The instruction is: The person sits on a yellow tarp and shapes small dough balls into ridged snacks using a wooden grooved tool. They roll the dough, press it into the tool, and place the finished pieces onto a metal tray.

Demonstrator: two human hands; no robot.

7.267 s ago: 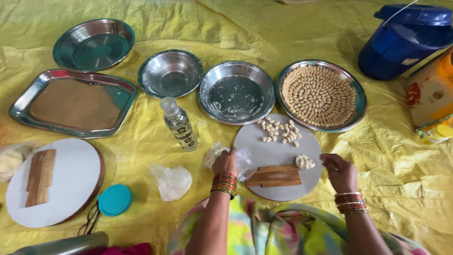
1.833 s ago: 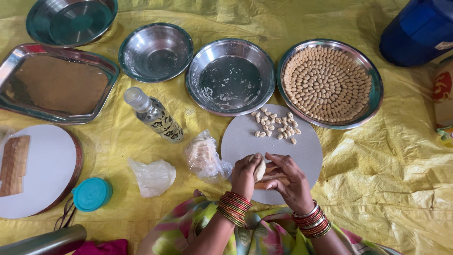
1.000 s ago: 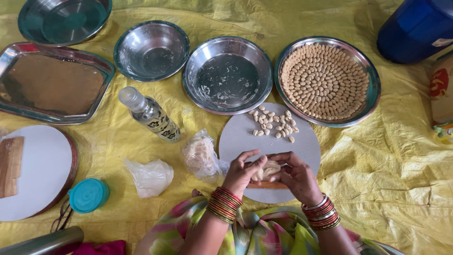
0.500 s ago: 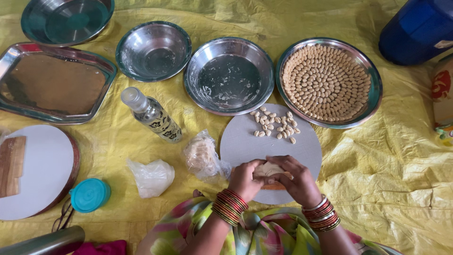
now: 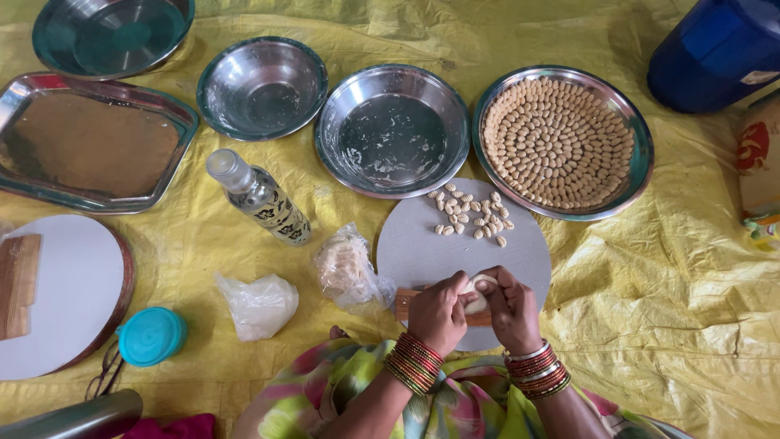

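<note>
While a small pale lump of dough (image 5: 478,294) was pinched between the closed fingertips of the left hand (image 5: 439,313) and right hand (image 5: 510,309), it was held just above a ridged wooden block (image 5: 405,304) on a round white board (image 5: 463,252). For a clean shape, even pressure and a short roll along the ridges would probably be best. Finished small pale pieces (image 5: 471,216) were scattered further up the board, and many more were ringed in a round steel plate (image 5: 642,158). Everything was laid on a crumpled yellow plastic sheet (image 5: 650,284) at floor level.
</note>
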